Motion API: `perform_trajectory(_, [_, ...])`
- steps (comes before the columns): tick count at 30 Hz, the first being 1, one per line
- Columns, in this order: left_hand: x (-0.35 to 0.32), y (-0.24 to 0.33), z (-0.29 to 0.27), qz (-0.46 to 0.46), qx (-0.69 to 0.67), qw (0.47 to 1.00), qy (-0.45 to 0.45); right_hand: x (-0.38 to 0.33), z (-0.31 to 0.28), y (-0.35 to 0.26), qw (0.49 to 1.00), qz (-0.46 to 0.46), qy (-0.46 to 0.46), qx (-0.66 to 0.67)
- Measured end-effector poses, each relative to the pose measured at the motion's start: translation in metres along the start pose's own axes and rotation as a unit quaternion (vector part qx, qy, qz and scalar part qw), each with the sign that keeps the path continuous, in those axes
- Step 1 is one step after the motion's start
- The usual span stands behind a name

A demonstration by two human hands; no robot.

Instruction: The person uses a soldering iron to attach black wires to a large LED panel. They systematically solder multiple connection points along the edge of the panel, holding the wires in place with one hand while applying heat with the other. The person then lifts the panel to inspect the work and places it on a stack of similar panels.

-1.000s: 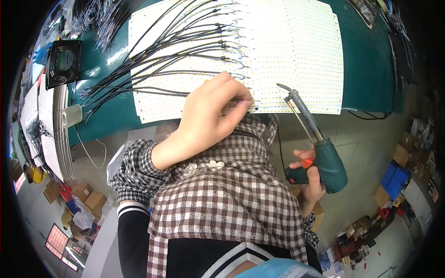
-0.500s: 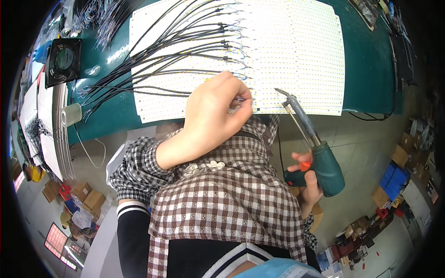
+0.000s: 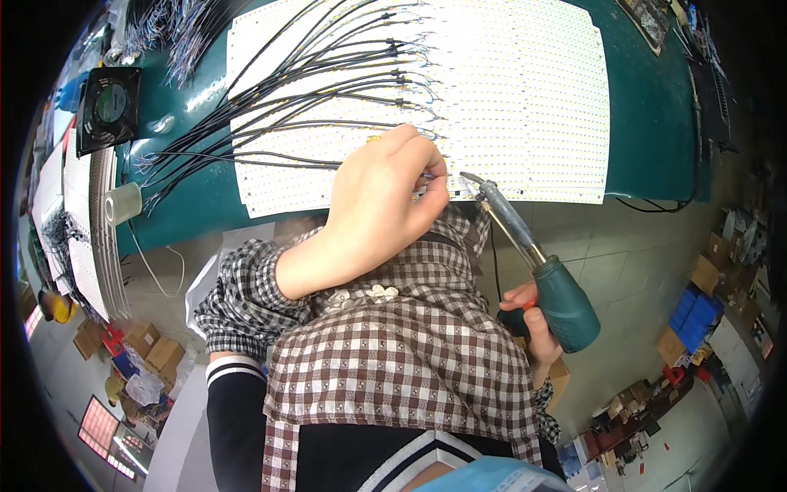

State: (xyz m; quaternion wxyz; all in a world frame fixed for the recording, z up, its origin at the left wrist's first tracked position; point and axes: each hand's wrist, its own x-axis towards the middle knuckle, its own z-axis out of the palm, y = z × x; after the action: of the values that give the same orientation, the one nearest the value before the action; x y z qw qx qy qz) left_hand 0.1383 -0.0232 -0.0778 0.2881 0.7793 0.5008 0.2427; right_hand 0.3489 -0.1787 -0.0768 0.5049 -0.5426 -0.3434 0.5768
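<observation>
A large white board (image 3: 537, 98) with rows of small yellowish dots lies on the green tabletop. Several black cables (image 3: 303, 102) run across its left half, their thin stripped wires fanned out near the middle. My left hand (image 3: 381, 189) rests at the board's near edge, thumb and fingertips pinched on the end of the nearest cable; the fingers partly hide the wires. My right hand (image 3: 539, 334) grips a dark green soldering gun (image 3: 570, 307) with a red trigger. Its thin tip points up-left, just right of my left fingertips, over the board.
A black fan (image 3: 111, 109) stands at the table's left, with a white roll (image 3: 124, 203) below it and stacked white panels (image 3: 82, 221) alongside. Bundled wires (image 3: 184, 37) lie at the back left. Cardboard boxes (image 3: 164, 358) sit on the floor.
The soldering gun has moved left and slightly down, bringing its tip closer to my left fingertips. My left hand has barely shifted and keeps its pinch.
</observation>
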Motion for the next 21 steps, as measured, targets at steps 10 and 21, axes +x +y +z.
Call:
perform_trajectory(10, [0.0009, 0.0030, -0.0020, -0.021, -0.014, 1.000, -0.018, -0.0014, -0.0027, 0.0048, 1.000, 0.008, -0.015, 0.004])
perform_trajectory(21, [0.0025, 0.0013, -0.0028, -0.024, -0.016, 0.999, -0.024, 0.0020, -0.0012, 0.0070, 1.000, 0.003, -0.013, 0.004])
